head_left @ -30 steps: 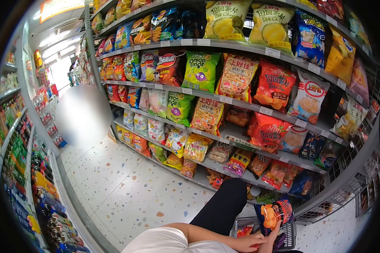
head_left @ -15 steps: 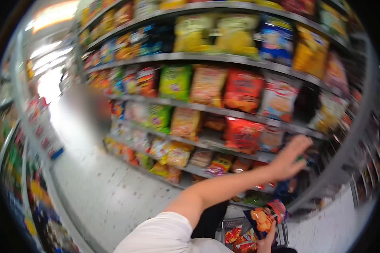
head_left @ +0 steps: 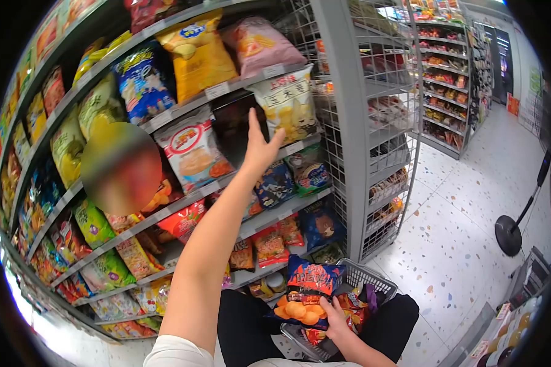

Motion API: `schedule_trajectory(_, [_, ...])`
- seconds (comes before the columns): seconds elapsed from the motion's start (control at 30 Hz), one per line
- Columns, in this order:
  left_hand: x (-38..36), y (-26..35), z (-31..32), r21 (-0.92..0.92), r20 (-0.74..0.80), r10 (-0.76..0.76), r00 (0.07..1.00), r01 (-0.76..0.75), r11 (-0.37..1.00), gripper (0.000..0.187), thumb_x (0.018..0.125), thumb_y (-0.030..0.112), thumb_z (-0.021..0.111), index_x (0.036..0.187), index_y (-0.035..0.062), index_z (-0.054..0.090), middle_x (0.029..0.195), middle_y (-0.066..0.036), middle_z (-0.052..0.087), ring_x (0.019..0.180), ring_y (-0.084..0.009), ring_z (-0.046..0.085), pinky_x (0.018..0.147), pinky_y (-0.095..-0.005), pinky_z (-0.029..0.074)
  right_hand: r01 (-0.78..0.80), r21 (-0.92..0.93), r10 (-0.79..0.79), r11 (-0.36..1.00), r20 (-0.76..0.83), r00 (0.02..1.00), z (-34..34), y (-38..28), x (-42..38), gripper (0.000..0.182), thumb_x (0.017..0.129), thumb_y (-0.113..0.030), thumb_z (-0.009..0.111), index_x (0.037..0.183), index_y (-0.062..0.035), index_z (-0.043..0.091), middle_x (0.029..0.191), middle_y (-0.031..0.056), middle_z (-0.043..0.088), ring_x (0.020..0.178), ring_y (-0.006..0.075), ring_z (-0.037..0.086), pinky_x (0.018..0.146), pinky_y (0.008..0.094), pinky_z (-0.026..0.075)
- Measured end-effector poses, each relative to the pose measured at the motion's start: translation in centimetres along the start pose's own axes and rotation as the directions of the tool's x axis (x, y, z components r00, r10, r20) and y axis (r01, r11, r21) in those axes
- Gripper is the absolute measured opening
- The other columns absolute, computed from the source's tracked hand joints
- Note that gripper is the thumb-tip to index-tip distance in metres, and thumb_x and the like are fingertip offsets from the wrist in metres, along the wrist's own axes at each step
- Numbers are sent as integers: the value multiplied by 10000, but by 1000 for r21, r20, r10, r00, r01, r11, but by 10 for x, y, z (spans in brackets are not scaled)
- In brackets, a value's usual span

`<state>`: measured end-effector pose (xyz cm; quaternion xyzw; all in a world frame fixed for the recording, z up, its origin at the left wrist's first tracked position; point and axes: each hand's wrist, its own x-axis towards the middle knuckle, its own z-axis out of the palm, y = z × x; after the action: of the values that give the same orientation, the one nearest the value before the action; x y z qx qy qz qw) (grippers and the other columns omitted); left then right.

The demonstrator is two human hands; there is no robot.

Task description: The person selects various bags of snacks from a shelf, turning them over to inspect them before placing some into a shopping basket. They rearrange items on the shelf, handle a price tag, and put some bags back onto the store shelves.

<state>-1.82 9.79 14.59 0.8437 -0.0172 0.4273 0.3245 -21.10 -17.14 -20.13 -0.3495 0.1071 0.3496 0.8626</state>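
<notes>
My left hand [head_left: 263, 147] is raised to the shelf with its fingers apart, at the lower left edge of a white and yellow bag [head_left: 284, 101]. A dark gap in the shelf row lies just left of it, beside a white and red bag [head_left: 193, 150]. Low in front of my body, my right hand [head_left: 337, 318] grips the side of a dark blue and orange snack bag [head_left: 309, 287]. That bag is over a grey basket [head_left: 373, 281] between my knees, which holds red, yellow and purple packets.
Snack shelves [head_left: 226, 92] curve across the left and centre, ending at a grey post [head_left: 343, 122] with a wire rack [head_left: 386, 116]. A black stand with a round base [head_left: 508, 235] is on the speckled floor at right. A blurred patch covers part of the left shelves.
The view has swung right, showing the shelf end and the floor beyond. My left hand is now beside the white and yellow bag. My right hand still holds the dark blue bag.
</notes>
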Motion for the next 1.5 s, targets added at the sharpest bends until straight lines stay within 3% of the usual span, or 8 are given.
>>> schedule_trajectory(0.17, [34,-2,20,-210,-18,-348,937,337,918,973,899,461,649,1541,16,69,1483,-271,350,1371,-333,381,1086,-381,351,3,13,-3,1000,9,1000,2,-4,-1,753,857,-232,766,1442,-47,330,1302,92,539,1167,216,555,957,362,481])
schedule_trajectory(0.7, [50,-24,65,-292,-68,-269,961,238,926,703,971,473,521,1455,25,278,1399,-190,466,1282,-282,471,1038,-381,391,15,29,-17,999,54,998,17,-27,-11,621,900,-171,707,1410,-89,363,1276,104,557,1098,228,600,886,369,529])
schedule_trajectory(1.0, [48,-2,25,-321,98,-416,904,425,846,790,957,610,442,1472,27,309,1453,-167,433,1344,-257,396,1098,-387,316,422,-251,-380,871,197,904,22,-44,-1,576,889,-127,685,1377,-20,400,1255,75,547,1130,166,529,981,313,429])
schedule_trajectory(1.17, [-53,58,-30,-254,105,-142,984,165,953,460,982,274,536,1348,0,491,1334,-177,556,1240,-268,522,1058,-350,367,525,-319,-472,789,233,850,35,-70,1,594,864,-67,670,1375,23,380,1276,106,523,1142,168,512,992,314,413])
schedule_trajectory(1.2, [-78,33,-39,-69,162,67,985,-56,996,466,952,216,573,1357,3,484,1369,-191,529,1302,-292,481,1092,-369,347,562,-404,-509,722,240,827,35,-74,2,608,860,-70,673,1379,31,372,1278,110,522,1147,170,510,995,315,411])
schedule_trajectory(1.33, [-225,29,-64,-53,450,-126,884,167,984,869,866,330,706,1510,-10,232,1551,-224,272,1460,-332,236,1185,-411,193,604,-383,-456,699,412,789,38,-80,4,689,850,-82,672,1429,46,321,1328,118,495,1206,186,482,1046,325,373])
schedule_trajectory(1.43, [-315,-2,-64,-420,517,-460,722,682,599,902,906,315,691,1533,-4,127,1492,-163,354,1393,-263,339,1155,-372,251,463,-379,-238,801,509,827,43,-73,-1,737,842,-79,675,1457,39,287,1379,118,464,1263,186,439,1089,328,324])
schedule_trajectory(1.5, [-349,3,-66,-615,489,-619,615,746,256,745,918,329,688,1465,29,282,1346,-98,517,1242,-183,493,1081,-372,372,391,-422,-128,818,530,838,42,-59,-4,780,837,-77,678,1481,35,253,1423,113,431,1305,190,405,1116,326,287])
